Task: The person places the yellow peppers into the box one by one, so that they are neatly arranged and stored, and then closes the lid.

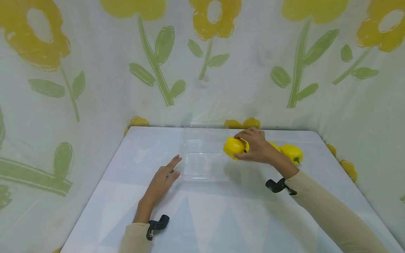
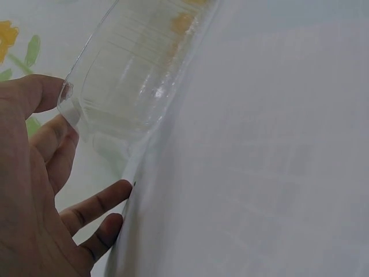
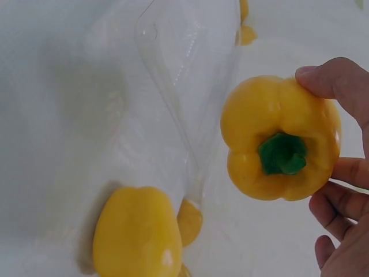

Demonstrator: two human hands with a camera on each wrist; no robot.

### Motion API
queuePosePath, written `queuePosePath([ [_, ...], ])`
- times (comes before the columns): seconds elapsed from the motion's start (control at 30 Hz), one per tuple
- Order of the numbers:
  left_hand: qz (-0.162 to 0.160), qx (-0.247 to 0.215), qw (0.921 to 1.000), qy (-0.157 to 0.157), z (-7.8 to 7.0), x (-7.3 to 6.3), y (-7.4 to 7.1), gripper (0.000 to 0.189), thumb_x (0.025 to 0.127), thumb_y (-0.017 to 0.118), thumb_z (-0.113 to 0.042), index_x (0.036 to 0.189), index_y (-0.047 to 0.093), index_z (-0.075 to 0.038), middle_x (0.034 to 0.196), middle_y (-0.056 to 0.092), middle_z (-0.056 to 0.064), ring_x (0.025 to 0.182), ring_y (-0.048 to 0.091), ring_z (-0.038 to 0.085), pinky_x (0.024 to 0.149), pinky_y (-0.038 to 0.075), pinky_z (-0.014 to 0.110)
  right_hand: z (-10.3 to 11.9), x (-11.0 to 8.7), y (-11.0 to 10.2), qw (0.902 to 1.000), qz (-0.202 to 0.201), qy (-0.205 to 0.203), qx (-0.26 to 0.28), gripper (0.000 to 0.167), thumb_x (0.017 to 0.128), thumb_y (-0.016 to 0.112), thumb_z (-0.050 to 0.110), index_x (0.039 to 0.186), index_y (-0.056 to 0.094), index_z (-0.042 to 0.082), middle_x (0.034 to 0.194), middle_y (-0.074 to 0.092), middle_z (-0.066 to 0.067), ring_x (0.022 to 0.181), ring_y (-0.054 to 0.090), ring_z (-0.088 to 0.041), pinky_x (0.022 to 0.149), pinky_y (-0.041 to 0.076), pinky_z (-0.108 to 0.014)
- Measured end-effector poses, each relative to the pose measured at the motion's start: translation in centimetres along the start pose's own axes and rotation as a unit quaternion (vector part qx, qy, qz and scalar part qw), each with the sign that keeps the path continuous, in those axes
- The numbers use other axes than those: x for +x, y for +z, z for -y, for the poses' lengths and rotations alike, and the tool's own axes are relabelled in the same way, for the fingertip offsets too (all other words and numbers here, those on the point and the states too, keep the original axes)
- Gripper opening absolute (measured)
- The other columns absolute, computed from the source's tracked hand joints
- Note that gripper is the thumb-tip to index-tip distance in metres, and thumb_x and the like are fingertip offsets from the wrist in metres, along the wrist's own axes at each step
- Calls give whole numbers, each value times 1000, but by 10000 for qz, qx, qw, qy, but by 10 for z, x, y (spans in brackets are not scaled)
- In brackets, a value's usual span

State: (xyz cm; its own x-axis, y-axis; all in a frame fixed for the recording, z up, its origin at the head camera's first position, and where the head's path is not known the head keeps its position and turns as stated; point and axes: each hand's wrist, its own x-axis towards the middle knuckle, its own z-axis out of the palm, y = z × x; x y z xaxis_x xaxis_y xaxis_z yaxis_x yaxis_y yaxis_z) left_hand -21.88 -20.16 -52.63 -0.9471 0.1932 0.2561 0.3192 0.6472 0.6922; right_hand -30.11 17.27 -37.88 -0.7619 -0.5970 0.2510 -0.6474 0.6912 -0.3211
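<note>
My right hand grips a yellow bell pepper between thumb and fingers, its green stem facing the right wrist camera. In the head view, the held pepper is raised at the right side of a clear plastic container. My left hand is at the container's left side with fingers extended. Seen from the left wrist, the thumb and forefinger touch the container's corner. Two more yellow peppers lie right of the container: one shows its stem, the other is mostly behind my right hand.
A pale table with light blue triangles carries everything. Behind it and at both sides hangs a white cloth printed with yellow flowers and green leaves. Black wrist mounts sit on both sleeves.
</note>
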Motion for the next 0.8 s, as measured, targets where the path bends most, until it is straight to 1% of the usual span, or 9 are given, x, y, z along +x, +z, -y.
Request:
queuePosePath([
  [0.13, 27, -78, 10000, -6, 1, 0, -1, 54, 105, 52, -32, 156, 38, -25, 161, 28, -13, 114, 55, 25, 98, 40, 53, 5, 8, 4, 9999, 74, -58, 53, 64, 75, 87, 40, 126, 66, 8, 128, 62, -9, 117, 42, -29, 91, 25, -53],
  [0.27, 34, -32, 10000, -20, 2, 0, 0, 54, 105, 52, -33, 156, 38, -27, 161, 27, -16, 115, 54, 23, 98, 40, 52, 8, 14, 7, 9998, 144, -85, 63, 63, 76, 86, 40, 126, 66, 8, 128, 62, -9, 118, 42, -29, 93, 25, -54],
  [0.5, 51, 9, 10000, -7, 2, 2, -3, 54, 105, 51, -35, 156, 36, -32, 161, 26, -18, 116, 54, 23, 99, 40, 51, 11, 23, 14, 9997, 151, -200, 53, 62, 76, 86, 41, 125, 66, 8, 127, 61, -8, 118, 43, -29, 90, 25, -51],
  [0.67, 12, -23, 10000, 60, 1, 1, -3, 54, 104, 52, -36, 156, 37, -31, 161, 27, -16, 114, 54, 23, 98, 40, 51, 15, 29, 18, 9993, 296, -213, 115, 63, 77, 86, 40, 126, 65, 7, 127, 61, -9, 120, 42, -28, 91, 25, -51],
  [0.8, 46, -39, 10000, -1, 1, -1, -2, 54, 104, 50, -39, 156, 37, -32, 161, 26, -19, 113, 54, 22, 98, 41, 51, 16, 34, 22, 9989, 384, -222, 131, 64, 77, 86, 40, 128, 65, 7, 126, 62, -7, 119, 41, -27, 89, 24, -48],
])
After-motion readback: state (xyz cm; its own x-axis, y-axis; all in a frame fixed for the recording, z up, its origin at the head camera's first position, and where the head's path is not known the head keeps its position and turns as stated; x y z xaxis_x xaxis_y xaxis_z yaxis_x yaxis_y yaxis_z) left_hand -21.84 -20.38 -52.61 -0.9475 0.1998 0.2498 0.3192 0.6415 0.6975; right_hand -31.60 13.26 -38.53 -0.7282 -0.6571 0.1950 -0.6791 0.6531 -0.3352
